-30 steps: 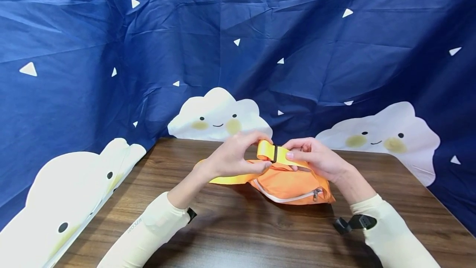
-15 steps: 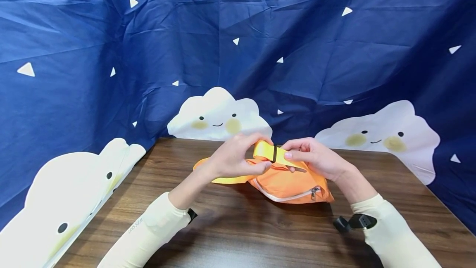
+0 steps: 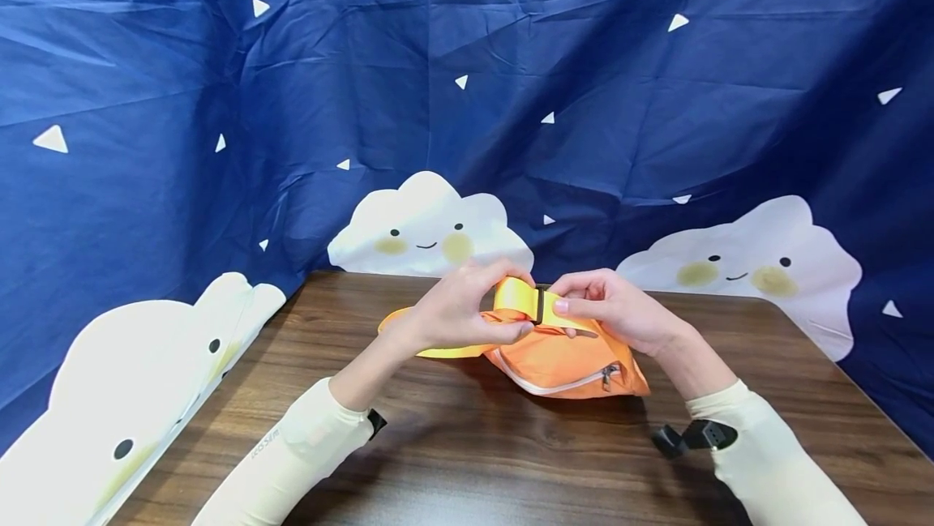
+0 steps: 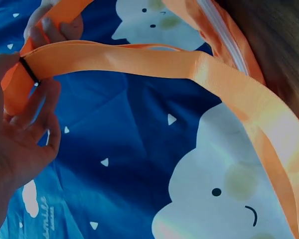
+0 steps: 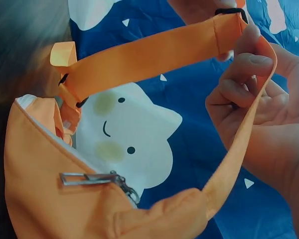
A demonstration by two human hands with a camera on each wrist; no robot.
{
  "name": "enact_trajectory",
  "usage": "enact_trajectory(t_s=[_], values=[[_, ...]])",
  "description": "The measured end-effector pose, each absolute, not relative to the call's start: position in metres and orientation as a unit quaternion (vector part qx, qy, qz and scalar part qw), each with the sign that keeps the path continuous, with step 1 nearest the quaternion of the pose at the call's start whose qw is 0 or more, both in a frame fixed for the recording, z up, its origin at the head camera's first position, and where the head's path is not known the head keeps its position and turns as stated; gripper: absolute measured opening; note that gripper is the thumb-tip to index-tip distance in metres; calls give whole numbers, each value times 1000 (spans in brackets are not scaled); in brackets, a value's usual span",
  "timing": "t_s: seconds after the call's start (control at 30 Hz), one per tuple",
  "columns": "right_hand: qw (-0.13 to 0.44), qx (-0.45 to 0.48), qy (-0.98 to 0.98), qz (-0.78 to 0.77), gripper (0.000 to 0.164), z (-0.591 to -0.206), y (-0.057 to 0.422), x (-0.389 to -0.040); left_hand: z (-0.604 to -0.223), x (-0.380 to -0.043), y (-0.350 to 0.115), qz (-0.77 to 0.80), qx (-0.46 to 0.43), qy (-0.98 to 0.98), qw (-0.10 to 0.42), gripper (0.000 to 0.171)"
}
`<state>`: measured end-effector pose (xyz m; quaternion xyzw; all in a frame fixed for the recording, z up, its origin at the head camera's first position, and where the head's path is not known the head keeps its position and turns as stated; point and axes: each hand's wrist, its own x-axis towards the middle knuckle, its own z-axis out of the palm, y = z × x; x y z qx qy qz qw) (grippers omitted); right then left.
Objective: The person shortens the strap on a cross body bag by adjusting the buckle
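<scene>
An orange waist bag (image 3: 558, 364) with a white zipper and metal zipper pull (image 5: 89, 178) sits over the middle of the table. Its wide strap (image 4: 119, 59) looks yellow in the head view, orange in the wrist views. My left hand (image 3: 460, 307) holds the black strap slider (image 3: 540, 305) between thumb and fingers, with a loop of strap (image 3: 514, 297) bulging inside its grasp. Just right of the slider, my right hand (image 3: 620, 311) pinches the strap between thumb and fingers. A second black buckle (image 5: 64, 79) shows near the bag in the right wrist view.
The brown wooden table (image 3: 452, 445) lies under both arms. Behind and to the left hangs a dark blue cloth (image 3: 350, 72) printed with white clouds and triangles. A black band (image 3: 704, 435) circles the right wrist.
The strap loop left of the slider has grown a little, and the right hand has shifted slightly left toward the slider. The bag's right end has also moved slightly left.
</scene>
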<state>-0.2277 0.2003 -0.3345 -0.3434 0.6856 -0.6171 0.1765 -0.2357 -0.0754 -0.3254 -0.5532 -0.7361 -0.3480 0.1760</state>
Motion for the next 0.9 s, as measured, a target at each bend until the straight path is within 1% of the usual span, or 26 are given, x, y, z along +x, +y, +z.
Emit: enact_trajectory(t_s=[0.17, 0.3, 0.43, 0.57, 0.6, 0.67, 0.77, 0.9], values=[[184, -332, 691, -615, 22, -334, 198, -226, -328, -236, -73, -345, -554, -738, 169, 40], [184, -308, 727, -585, 26, -333, 193, -223, -329, -237, -72, -343, -560, -736, 168, 42], [170, -285, 764, -553, 28, -331, 187, -221, -330, -238, -72, -350, -552, -738, 165, 52], [154, -275, 762, -566, 26, -331, 185, -219, -332, -240, -70, -364, -551, -734, 160, 63], [153, -273, 758, -572, 26, -330, 185, -219, -332, -241, -69, -364, -556, -730, 161, 63], [152, -272, 749, -584, 25, -331, 186, -218, -334, -242, -68, -361, -565, -724, 164, 60], [154, -274, 732, -605, 23, -331, 186, -217, -335, -243, -67, -353, -571, -722, 167, 51], [149, -283, 711, -626, 20, -331, 187, -217, -335, -244, -69, -356, -562, -731, 154, 43]])
